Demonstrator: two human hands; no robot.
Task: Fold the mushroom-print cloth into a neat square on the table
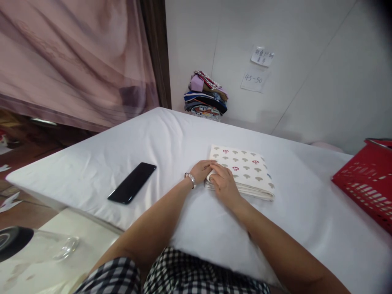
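A folded white cloth (248,169) with grey and red mushroom prints lies in a neat stack of layers on the white-covered bed or table (147,139). My left hand (202,169), with a bracelet on its wrist, rests at the cloth's left edge; its fingers are stretched out and their tips are partly hidden by my other hand. My right hand (226,183) is at the front left corner, its fingers curled over the cloth and thumb tucked close. Both hands touch each other there. Left of them lies a black phone (132,183).
Against the wall stands a pile of folded clothes (206,96). A red plastic basket (367,179) sits at the right edge. At lower left a clear bottle with a black cap (52,245) lies on a pale surface. A pink curtain (76,57) hangs at left.
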